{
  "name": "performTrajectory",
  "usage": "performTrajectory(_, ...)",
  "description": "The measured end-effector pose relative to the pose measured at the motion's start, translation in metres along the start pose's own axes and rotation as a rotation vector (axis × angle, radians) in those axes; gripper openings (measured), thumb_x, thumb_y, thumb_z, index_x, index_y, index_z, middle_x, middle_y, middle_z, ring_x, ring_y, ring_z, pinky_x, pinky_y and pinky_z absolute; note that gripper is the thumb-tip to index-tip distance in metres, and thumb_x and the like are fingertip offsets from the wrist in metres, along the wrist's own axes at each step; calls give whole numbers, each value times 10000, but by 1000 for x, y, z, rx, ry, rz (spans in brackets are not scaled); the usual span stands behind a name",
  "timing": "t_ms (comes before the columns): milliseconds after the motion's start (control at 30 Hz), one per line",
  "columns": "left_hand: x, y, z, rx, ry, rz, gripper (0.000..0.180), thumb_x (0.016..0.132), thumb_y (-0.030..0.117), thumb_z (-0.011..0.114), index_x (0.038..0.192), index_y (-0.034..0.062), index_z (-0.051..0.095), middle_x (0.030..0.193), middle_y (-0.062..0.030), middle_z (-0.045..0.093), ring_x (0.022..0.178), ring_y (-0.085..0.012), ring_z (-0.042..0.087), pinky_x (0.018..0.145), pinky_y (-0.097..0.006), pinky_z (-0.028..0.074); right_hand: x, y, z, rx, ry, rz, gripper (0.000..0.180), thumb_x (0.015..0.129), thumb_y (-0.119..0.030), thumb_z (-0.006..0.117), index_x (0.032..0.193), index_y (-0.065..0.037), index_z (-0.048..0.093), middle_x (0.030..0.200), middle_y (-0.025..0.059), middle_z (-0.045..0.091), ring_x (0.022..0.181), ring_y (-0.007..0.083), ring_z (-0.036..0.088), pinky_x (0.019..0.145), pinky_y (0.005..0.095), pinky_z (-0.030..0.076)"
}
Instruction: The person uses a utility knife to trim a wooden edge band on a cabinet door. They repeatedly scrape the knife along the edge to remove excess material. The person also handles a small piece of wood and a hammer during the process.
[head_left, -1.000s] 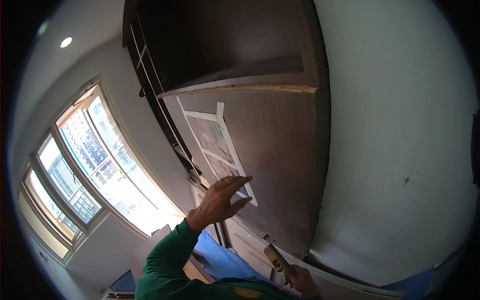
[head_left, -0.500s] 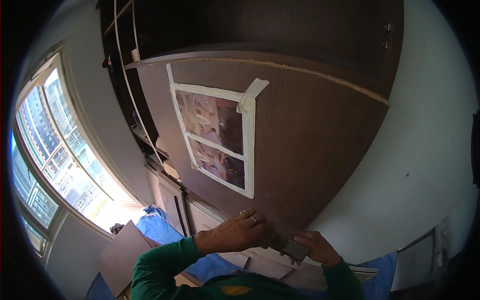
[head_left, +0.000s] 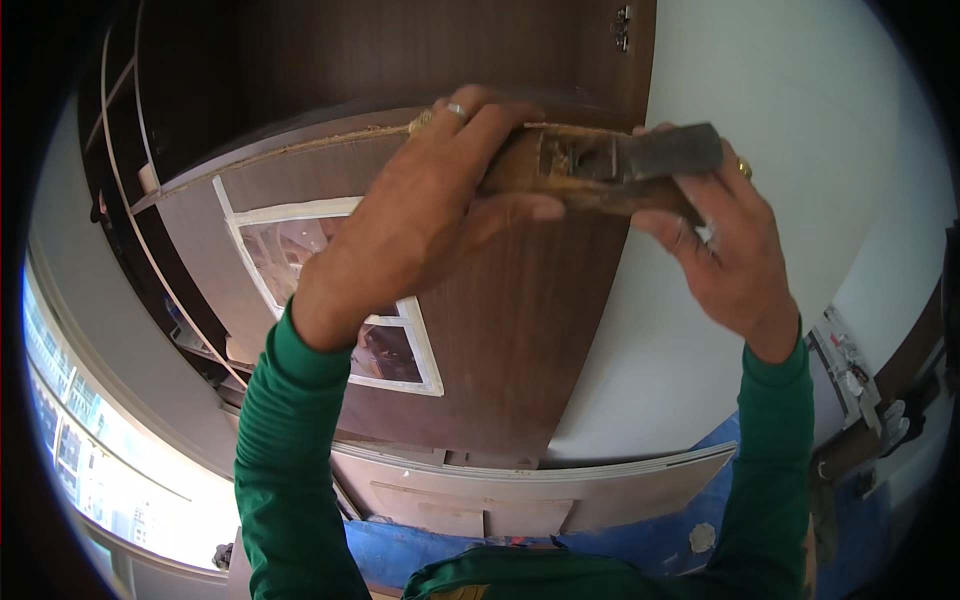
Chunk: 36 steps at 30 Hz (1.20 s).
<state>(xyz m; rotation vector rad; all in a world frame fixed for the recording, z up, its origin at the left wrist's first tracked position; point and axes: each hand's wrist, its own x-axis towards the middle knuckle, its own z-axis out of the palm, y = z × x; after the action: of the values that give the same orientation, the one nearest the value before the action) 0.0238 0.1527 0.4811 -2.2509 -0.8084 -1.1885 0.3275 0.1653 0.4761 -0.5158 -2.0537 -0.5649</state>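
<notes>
A wooden hand plane [head_left: 595, 192] spans the space between my hands, level with the rough front edge [head_left: 290, 142] of a brown cabinet. My left hand [head_left: 415, 205] wraps the plane's left end, with the thumb along its near side. At the other end my right hand [head_left: 735, 250] is closed round the body, beneath the dark iron blade [head_left: 675, 150] that sticks out of it. The plane seems to rest on or just over the edge; its sole is hidden.
Taped pictures [head_left: 395, 350] hang on the brown panel [head_left: 510, 330] below the edge. A pale wall [head_left: 720, 60] rises at the right. Boards [head_left: 530, 475] lean low down, above blue sheeting [head_left: 430, 548]. A bright window [head_left: 110, 440] is at the left.
Both hands have risen from low in front of me to the cabinet's edge, carrying the plane. The view has shifted, bringing more of the right side in.
</notes>
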Motion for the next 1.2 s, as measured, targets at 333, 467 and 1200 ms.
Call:
performTrajectory(333,53,-28,58,103,149,205,510,1000,465,833,1333,78,813,1152,-170,739,1121,-376,661,1045,-492,522,12,60,-17,176,-90,225,331,1119,-203,731,1308,69,717,1167,146,696,1062,258,657,950,367,531)
performTrajectory(467,49,-22,75,251,237,239,543,980,455,831,1280,4,794,1203,-157,720,1176,-357,652,1026,-473,551,-5,72,-7,40,-75,324,406,1144,-211,717,1410,94,689,1406,176,664,1228,288,666,1067,384,539)
performTrajectory(1200,-56,-182,-52,211,403,443,340,901,350,824,919,11,813,1022,-144,718,1030,-313,679,894,-420,554,116,-91,141,-352,-19,66,353,1077,-279,830,1210,44,782,1124,249,666,1014,444,673,874,528,549)
